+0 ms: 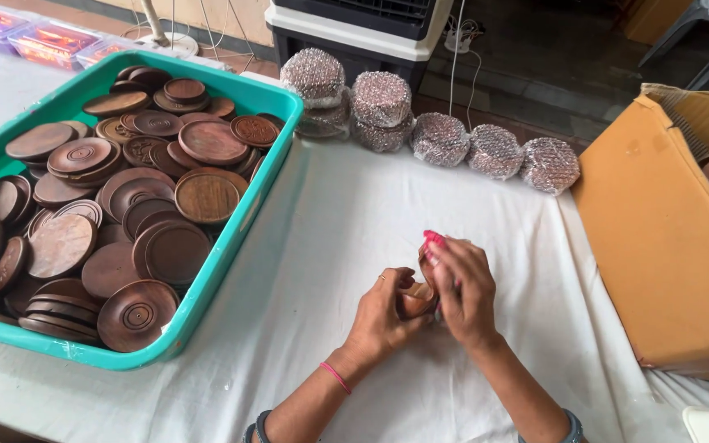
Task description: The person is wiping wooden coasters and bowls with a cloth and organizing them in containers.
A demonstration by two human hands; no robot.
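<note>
Gripping a small round wooden piece between both hands over the white cloth, left hand cupped under it, right hand closed over its top with a red-pink bit at the fingertips. Likely to slip and roll off across the smooth cloth if either grip loosens. Off to the left, a teal plastic tub heaped with dark, turned, ring-grooved wooden discs; ahead, knobbly bubble-wrapped bundles; to the right, a plain cardboard box.
</note>
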